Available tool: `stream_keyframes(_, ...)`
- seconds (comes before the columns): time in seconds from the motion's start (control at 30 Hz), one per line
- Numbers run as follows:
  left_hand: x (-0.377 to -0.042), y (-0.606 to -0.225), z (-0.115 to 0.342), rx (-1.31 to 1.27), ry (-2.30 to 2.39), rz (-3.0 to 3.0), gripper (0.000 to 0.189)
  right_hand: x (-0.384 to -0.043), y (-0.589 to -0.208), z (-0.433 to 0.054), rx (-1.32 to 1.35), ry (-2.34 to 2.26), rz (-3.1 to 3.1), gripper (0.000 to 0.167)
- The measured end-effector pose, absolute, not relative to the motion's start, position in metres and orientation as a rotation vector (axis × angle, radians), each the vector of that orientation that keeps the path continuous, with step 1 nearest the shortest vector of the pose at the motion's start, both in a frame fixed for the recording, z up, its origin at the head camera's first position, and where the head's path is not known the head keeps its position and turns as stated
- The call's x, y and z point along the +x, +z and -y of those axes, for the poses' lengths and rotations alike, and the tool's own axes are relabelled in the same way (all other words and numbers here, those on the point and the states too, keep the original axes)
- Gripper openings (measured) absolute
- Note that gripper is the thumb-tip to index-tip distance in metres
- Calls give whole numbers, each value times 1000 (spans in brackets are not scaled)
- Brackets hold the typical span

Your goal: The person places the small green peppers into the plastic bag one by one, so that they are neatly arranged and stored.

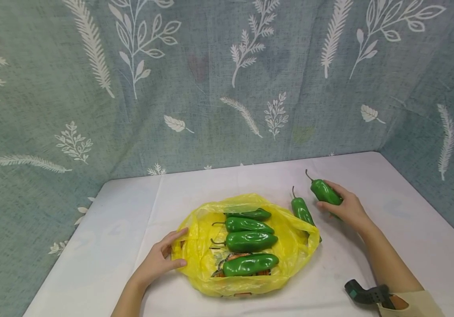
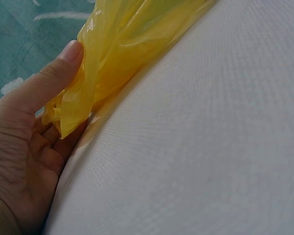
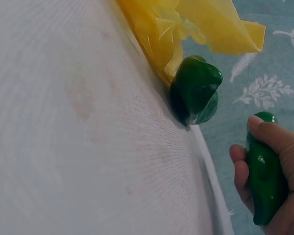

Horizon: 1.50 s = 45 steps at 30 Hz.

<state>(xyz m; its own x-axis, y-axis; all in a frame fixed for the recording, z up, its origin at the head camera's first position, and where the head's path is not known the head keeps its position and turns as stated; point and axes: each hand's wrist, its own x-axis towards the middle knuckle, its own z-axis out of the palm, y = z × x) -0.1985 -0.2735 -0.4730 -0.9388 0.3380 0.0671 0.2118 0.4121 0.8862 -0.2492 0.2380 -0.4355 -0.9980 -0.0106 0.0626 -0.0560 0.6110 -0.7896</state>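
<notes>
A yellow plastic bag [image 1: 294, 259] lies spread with its mouth upward, and several green peppers [image 1: 250, 241] rest in it side by side. At the bag's left end, my left hand [image 1: 159, 259] holds the rim, thumb and fingers on either side of the gathered plastic [image 2: 88, 83]. My right hand [image 1: 349, 209] grips another green pepper [image 1: 325, 192] at the right, its thin stem pointing up and left. In the right wrist view that held pepper [image 3: 265, 171] sits between thumb and fingers. One more green pepper [image 1: 301, 210] lies against the bag's right side, its lower end partly behind the plastic.
A white cloth covers the table [image 1: 131, 211], whose far edge meets a grey-green curtain [image 1: 211, 110] with white leaf prints. The curtain also rises along the left and right sides. A dark strap device [image 1: 365, 293] sits on my right wrist beside a beige sleeve [image 1: 413, 304].
</notes>
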Motion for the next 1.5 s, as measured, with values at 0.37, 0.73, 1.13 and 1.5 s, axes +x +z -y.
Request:
stream_keyframes(0.37,-198,-473,274,444,1537,-2553,70,-246,-427,-229,97,1375,2724,73)
stream_keyframes(0.73,-198,-475,275,486,1569,-2537,70,-243,-419,-212,192,1418,2702,73)
stream_keyframes(1.13,-198,-473,274,503,1572,-2531,68,-233,-409,-186,371,1483,2661,68)
stream_keyframes(1.5,-200,-474,275,525,1579,-2520,68,-221,-399,-165,563,1414,2623,65)
